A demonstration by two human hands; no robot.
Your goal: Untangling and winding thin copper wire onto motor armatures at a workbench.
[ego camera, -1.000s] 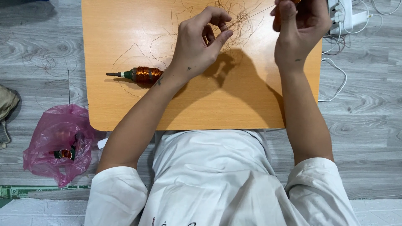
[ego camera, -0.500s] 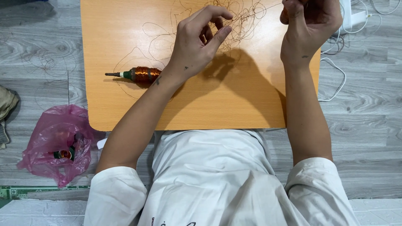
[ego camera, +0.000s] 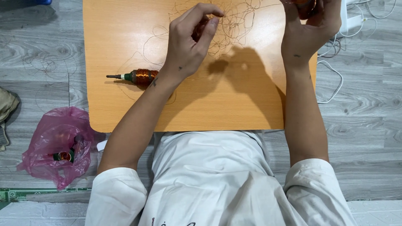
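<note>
Head view: left hand (ego camera: 190, 39) is raised over the table (ego camera: 125, 42), thumb and forefinger pinched narrow on fine wire (ego camera: 234, 21). The wire is a loose copper-coloured tangle spread on the table's far middle, between the two hands. Right hand (ego camera: 310, 29) is up at the table's far right corner, fingers closed around a small copper-wound part (ego camera: 302, 4); most of it is cut off by the frame edge. A strand runs from the tangle toward the right hand. Coil (ego camera: 140, 76), copper winding on a dark shaft, lies flat on the table near the left wrist, not touched. Pink bag (ego camera: 56, 142) sits on the floor to the left, white cable (ego camera: 335, 71) on the floor to the right.
</note>
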